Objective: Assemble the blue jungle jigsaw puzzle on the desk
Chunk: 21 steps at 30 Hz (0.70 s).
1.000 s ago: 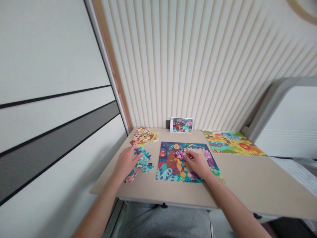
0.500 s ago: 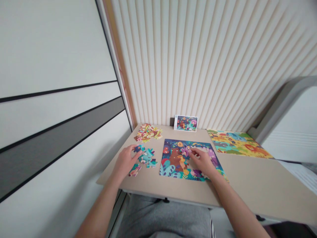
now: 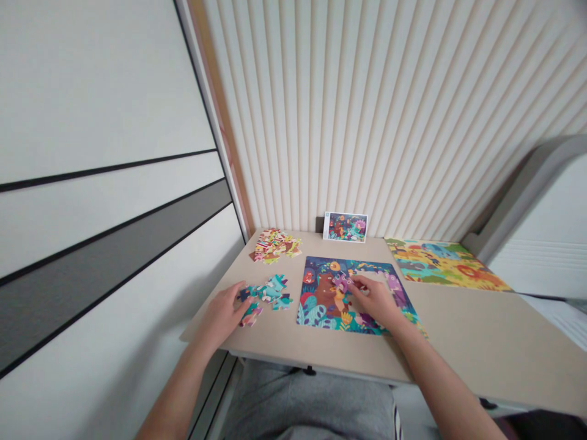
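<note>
A partly assembled jigsaw puzzle [image 3: 316, 305] lies on the table, with a bare gap in its upper right part. Over that gap, my right hand [image 3: 375, 299] pinches a purple puzzle piece [image 3: 340, 281] between thumb and fingers. My left hand [image 3: 222, 315] is at the loose teal pieces [image 3: 275, 287] to the left of the puzzle. A dark blue puzzle piece [image 3: 244, 294] sits between its thumb and fingertips. Just beside the left thumb lies a pink and teal piece [image 3: 251, 315].
A picture card [image 3: 346, 227] of the puzzle stands upright at the back. Another pile of red and yellow pieces [image 3: 275, 245] lies at the back left. To the right is a completed animal puzzle [image 3: 440, 263]. A pleated wall [image 3: 298, 122] rises behind the table [image 3: 458, 324].
My left hand has moved nearer to me and slightly left, carrying the dark blue piece off the top of the teal pile. The right hand with the purple piece has shifted only slightly.
</note>
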### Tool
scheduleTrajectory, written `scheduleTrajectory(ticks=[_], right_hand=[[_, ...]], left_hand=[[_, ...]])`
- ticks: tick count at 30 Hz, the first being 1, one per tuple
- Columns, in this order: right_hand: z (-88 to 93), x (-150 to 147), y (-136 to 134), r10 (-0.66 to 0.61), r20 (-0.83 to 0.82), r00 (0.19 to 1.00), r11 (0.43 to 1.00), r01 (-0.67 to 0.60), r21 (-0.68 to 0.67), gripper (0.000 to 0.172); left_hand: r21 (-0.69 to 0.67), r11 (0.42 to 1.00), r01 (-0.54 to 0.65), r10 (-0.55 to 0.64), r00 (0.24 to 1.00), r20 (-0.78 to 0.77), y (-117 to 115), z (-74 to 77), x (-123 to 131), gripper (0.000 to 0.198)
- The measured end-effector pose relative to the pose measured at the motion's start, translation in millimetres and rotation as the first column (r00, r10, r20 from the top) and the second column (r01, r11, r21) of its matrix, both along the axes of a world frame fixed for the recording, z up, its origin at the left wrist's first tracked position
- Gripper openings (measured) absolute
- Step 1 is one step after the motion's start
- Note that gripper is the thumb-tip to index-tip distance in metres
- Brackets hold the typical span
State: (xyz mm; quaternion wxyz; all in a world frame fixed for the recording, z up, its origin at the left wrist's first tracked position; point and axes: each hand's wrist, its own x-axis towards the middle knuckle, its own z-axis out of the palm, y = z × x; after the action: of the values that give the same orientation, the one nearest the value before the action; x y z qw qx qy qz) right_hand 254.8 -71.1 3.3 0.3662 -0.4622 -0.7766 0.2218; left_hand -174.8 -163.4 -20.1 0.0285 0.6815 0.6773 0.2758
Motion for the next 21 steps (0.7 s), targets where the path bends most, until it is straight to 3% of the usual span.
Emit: scheduleTrajectory(ticks=[6, 11, 15, 21], right_hand=[[-2.0, -1, 1, -0.007, -0.032, 0.999, 1.0, 0.006, -0.018, 0.033], [1.7, -1, -2, 0.006, -0.013, 1.0, 1.0, -0.007, -0.023, 0.031], [2.7, -1, -4, 0.026, -0.008, 1.0, 0.999, -0.026, -0.038, 0.03], [1.2, -1, -3, 0.027, 0.003, 1.0, 0.999, -0.026, -0.031, 0.029]], left_hand=[[0.07, 0.994, 0.085, -0.077, 0.992, -0.1, -20, 2.3, 31, 0.048], [0.029, 0.978, 0.206, -0.197, 0.963, -0.186, 8, 10.2, 56, 0.038], [-0.03, 0.98, 0.197, -0.199, 0.961, -0.192, 32, 12.1, 53, 0.033], [0.044, 0.99, 0.136, -0.127, 0.979, -0.161, 39, -2.7, 37, 0.034]])
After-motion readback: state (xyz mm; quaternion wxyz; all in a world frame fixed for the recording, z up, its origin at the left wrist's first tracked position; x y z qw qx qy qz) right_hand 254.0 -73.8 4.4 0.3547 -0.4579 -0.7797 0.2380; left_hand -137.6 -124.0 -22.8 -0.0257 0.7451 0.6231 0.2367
